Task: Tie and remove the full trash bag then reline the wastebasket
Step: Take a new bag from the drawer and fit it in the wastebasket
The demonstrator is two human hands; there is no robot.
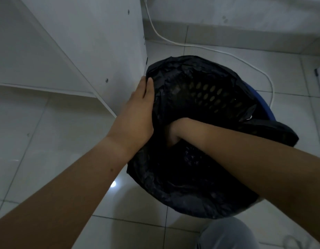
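Note:
A black trash bag (188, 187) lies spread over and inside a blue wastebasket (263, 103), whose perforated wall shows through the thin plastic at the far side. My left hand (137, 108) grips the bag's edge at the basket's left rim, thumb over the plastic. My right hand (171, 135) reaches down inside the bag, and its fingers are hidden by the black folds. The bag's rim hangs loosely over the near and right sides of the basket.
A white cabinet panel (94, 51) stands right against the basket on the left. A white cable (227, 54) runs across the tiled floor (47, 141) behind the basket. My knee in grey cloth (225, 234) is at the bottom.

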